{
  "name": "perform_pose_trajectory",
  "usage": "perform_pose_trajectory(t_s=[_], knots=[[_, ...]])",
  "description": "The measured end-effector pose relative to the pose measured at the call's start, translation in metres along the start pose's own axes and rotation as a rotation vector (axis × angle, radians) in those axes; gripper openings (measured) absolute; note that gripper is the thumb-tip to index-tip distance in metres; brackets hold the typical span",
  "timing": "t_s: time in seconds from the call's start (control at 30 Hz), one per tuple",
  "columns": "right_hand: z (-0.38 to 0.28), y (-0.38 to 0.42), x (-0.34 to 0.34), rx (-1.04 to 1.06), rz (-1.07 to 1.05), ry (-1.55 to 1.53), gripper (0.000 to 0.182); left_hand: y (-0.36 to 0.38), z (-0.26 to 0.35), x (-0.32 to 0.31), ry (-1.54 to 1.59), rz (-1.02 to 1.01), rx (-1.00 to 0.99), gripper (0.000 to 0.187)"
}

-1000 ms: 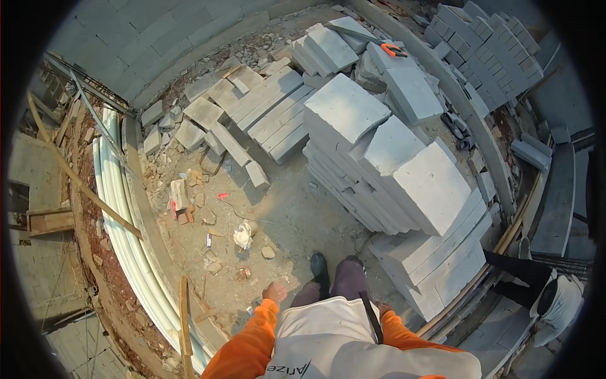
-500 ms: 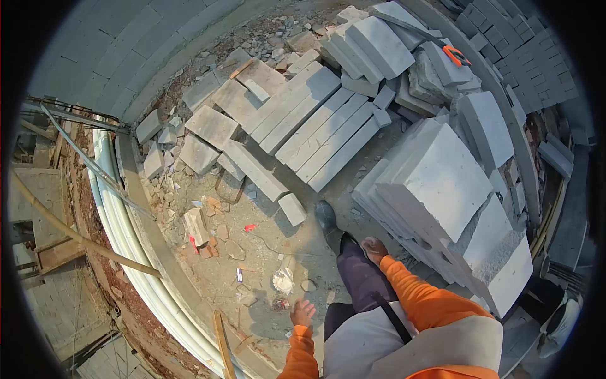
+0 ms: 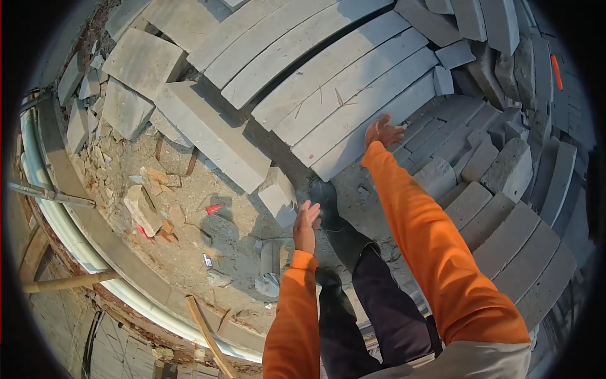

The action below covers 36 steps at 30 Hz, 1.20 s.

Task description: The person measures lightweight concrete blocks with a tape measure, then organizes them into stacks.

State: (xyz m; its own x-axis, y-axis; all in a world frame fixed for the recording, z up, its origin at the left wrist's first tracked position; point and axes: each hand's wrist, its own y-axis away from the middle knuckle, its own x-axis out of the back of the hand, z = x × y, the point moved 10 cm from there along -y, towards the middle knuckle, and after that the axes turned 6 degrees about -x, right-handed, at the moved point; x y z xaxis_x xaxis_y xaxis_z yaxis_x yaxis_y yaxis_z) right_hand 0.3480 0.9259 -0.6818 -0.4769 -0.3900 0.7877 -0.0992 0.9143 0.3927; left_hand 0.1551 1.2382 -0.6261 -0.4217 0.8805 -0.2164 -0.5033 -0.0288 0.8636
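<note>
My right hand (image 3: 383, 132) is held out over the front edge of a row of long grey blocks (image 3: 344, 104), fingers apart and nothing in them. In the head view it overlaps the frontmost block's side. Lower and to the left, my left hand (image 3: 307, 226) is open with its palm turned inward, beside a short block piece (image 3: 276, 194). A long narrow block (image 3: 214, 136) lies just left of that piece. Between my hands, a dark boot (image 3: 323, 192) stands close to the near end of the row.
Stacked blocks (image 3: 514, 237) rise on the right, with an orange-handled tool (image 3: 556, 71) beyond them. Rubble, a broken stone chunk (image 3: 142, 208) and a red scrap (image 3: 214, 208) litter the ground at left. White pipes (image 3: 66, 237) curve along the left edge.
My view has tilted down and come closer to the block row. My right hand has left my knee and reached forward over the blocks; my left hand has also moved forward.
</note>
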Motion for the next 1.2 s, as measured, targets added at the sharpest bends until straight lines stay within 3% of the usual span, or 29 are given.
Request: perform_pose_trajectory(t_s=[0.03, 0.13, 0.23, 0.33, 0.4, 0.43, 0.47, 0.5, 0.57, 0.63, 0.73, 0.83, 0.9, 1.07, 1.13, 1.17, 1.2], knots=[[-0.005, -0.016, -0.008, 0.014, 0.021, -0.007, 0.08, -0.029, -0.004, -0.008, 0.107, 0.008, 0.016, 0.076], [-0.017, -0.03, -0.019, -0.035, 0.091, 0.185, 0.088, -0.103, -0.026, -0.01, 0.418, 0.345, 0.185, 0.082], [-0.028, -0.013, -0.009, 0.016, 0.137, 0.241, 0.088, -0.149, -0.01, -0.046, -1.639, -0.246, 0.196, 0.072], [-0.037, -0.003, 0.0, 0.009, 0.107, 0.22, 0.092, -0.16, -0.024, -0.064, -2.31, -0.38, -0.152, 0.045], [-0.033, -0.005, 0.002, 0.08, 0.135, 0.189, 0.093, -0.17, -0.033, -0.048, -1.785, -0.28, -0.016, 0.047], [-0.034, -0.009, 0.0, 0.119, 0.151, 0.167, 0.094, -0.177, -0.047, -0.028, -0.841, -0.065, 0.104, 0.048], [-0.029, -0.014, -0.002, 0.109, 0.136, 0.155, 0.097, -0.177, -0.053, -0.025, -0.11, 0.063, 0.112, 0.049], [-0.023, -0.02, -0.003, 0.1, 0.12, 0.146, 0.101, -0.177, -0.061, -0.034, 0.357, 0.049, 0.126, 0.051], [-0.016, -0.026, -0.005, 0.058, 0.086, 0.127, 0.103, -0.173, -0.058, -0.054, 0.658, -0.018, 0.219, 0.054], [-0.012, -0.026, -0.003, -0.004, 0.049, 0.109, 0.101, -0.164, -0.048, -0.067, 0.618, -0.072, 0.242, 0.052], [0.005, -0.048, -0.001, 0.016, -0.006, -0.054, 0.083, -0.152, -0.05, -0.073, 0.543, -0.061, 0.296, 0.05], [0.008, -0.054, 0.016, -0.134, -0.08, -0.066, 0.06, -0.142, -0.059, -0.072, 0.515, -0.032, 0.343, 0.05], [-0.005, -0.049, 0.023, -0.128, -0.065, -0.08, 0.056, -0.135, -0.067, -0.071, 0.533, -0.038, 0.362, 0.05], [-0.014, -0.015, 0.056, -0.105, -0.096, 0.033, 0.056, -0.078, -0.097, -0.056, 0.563, -0.078, 0.42, 0.051], [-0.023, 0.018, 0.086, -0.089, -0.042, 0.066, 0.059, -0.028, -0.075, -0.057, 0.632, -0.073, 0.439, 0.052], [-0.027, 0.031, 0.099, -0.069, -0.07, 0.083, 0.062, -0.021, -0.095, -0.033, 0.305, -0.177, 0.274, 0.052], [-0.027, 0.044, 0.112, -0.052, -0.096, 0.097, 0.064, -0.005, -0.091, -0.026, 0.272, -0.209, 0.255, 0.052]])
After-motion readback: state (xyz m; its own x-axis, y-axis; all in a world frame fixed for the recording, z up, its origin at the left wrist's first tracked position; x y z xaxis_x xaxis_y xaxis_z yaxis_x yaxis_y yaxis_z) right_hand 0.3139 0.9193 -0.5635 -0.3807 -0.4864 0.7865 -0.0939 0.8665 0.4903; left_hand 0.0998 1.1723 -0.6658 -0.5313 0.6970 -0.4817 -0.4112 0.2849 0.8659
